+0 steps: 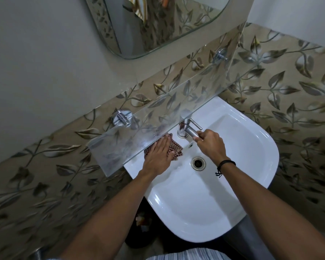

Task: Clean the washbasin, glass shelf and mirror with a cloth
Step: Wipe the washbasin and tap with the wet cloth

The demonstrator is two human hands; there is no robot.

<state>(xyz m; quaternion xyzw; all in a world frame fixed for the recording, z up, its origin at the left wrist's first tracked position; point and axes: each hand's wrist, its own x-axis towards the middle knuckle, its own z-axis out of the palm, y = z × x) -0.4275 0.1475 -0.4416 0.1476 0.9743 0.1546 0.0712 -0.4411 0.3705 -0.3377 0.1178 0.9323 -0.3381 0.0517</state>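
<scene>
Left hand: the left hand (159, 153) is lying flat, fingers stretched out and together, pressing a checked cloth (174, 150) onto the back rim of the washbasin (251, 147); the palm is open, gripping nothing.
Cloth: it is sitting on the basin rim left of the tap, partly under the front edge of the glass shelf (158, 109).
Right hand: the right hand (210, 142) is curling closed around the spout of the chrome tap (189, 128), forearm reaching in from the lower right, a black cord bracelet (225, 165) sitting on the wrist.
Basin: white, with the metal drain (198, 163) lying between the two wrists.
Shelf: clear glass, smudged, running diagonally above the basin on two chrome brackets (121, 118).
Room: a rounded mirror (158, 25) is hanging above the shelf; leaf-patterned tiles (289, 81) are covering the lower wall.
</scene>
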